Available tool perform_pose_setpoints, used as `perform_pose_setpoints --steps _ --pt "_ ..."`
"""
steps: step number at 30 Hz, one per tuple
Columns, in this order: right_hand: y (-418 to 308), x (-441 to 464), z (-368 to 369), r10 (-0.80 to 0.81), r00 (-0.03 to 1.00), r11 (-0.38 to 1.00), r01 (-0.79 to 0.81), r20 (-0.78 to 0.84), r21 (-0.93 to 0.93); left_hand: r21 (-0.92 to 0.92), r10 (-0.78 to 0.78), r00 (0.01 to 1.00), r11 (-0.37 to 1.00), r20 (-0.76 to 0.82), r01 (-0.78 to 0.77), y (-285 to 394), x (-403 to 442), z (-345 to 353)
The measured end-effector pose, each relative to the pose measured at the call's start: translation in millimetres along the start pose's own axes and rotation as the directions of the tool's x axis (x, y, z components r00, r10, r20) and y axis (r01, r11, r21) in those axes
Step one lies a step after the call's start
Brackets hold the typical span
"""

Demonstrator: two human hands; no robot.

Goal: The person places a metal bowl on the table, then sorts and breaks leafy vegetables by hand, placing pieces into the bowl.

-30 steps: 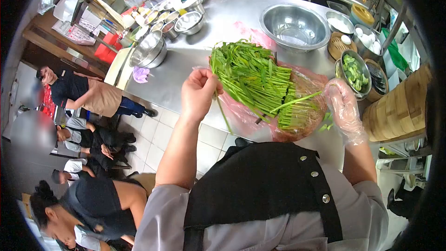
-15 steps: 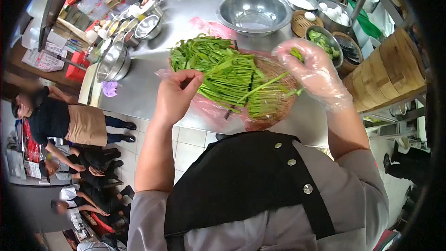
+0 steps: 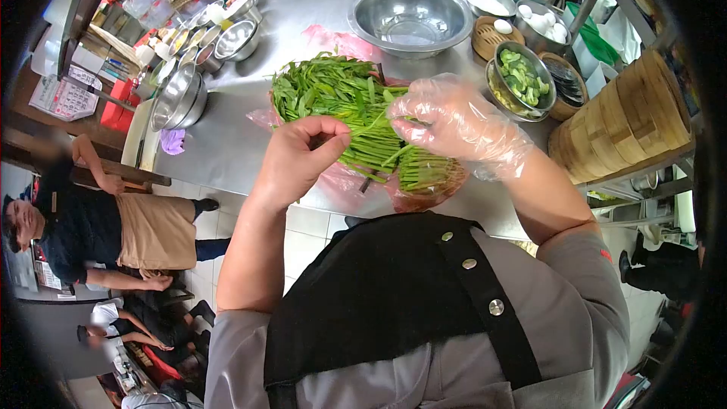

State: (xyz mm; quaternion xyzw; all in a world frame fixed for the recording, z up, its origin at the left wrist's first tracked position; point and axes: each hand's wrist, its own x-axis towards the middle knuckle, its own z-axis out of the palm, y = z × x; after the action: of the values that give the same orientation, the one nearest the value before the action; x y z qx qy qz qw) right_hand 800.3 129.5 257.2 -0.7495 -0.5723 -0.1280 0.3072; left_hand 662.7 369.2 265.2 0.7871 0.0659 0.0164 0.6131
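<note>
A big bundle of water spinach (image 3: 318, 87) lies on a pink plastic bag (image 3: 342, 184) in front of me, leaves on the left and cut, brownish stem ends on the right. My bare left hand (image 3: 303, 157) is above its near side, thumb and forefinger pinched on a single green stalk. My right hand (image 3: 458, 125), in a clear plastic glove, is over the stem side with its fingers curled towards that stalk. The stalk spans the small gap between both hands. What sits inside the right palm is hidden by the fingers and glove.
A large steel bowl (image 3: 410, 19) stands at the back of the steel table (image 3: 227, 155). On the right are a bowl of cut green vegetables (image 3: 522, 79), a pot of eggs (image 3: 544, 23) and bamboo steamers (image 3: 625, 117). Steel bowls (image 3: 179, 98) line the left. Other people stand and sit to the left.
My right hand has moved left from beyond the stem ends to over the bundle, close to my left hand. The left hand has shifted slightly right. A person at left has turned and moved nearer.
</note>
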Motion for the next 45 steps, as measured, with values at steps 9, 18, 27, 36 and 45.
perform_pose_setpoints --steps 9,18,27,36,45 --pt "-11 -5 13 0.268 0.962 0.931 -0.243 -0.056 0.272 0.028 -0.007 0.999 1.0 0.049 0.005 2 10 14" --pt "36 -42 -40 0.704 0.71 0.391 -0.384 -0.003 0.837 -0.023 -0.211 0.975 0.977 0.072 0.213 -10 16 7" --pt "47 -75 -81 0.799 0.593 0.325 -0.289 -0.098 0.9 0.169 -0.101 0.987 0.982 0.122 0.079 -10 53 59" --pt "60 -100 -41 0.841 0.535 0.199 -0.433 0.073 0.879 0.516 0.539 0.83 0.674 0.144 -0.528 -62 38 121" --pt "36 -115 -26 0.717 0.646 0.398 -0.688 0.262 0.607 0.494 0.267 0.963 0.842 -0.037 -0.215 -89 -2 84"
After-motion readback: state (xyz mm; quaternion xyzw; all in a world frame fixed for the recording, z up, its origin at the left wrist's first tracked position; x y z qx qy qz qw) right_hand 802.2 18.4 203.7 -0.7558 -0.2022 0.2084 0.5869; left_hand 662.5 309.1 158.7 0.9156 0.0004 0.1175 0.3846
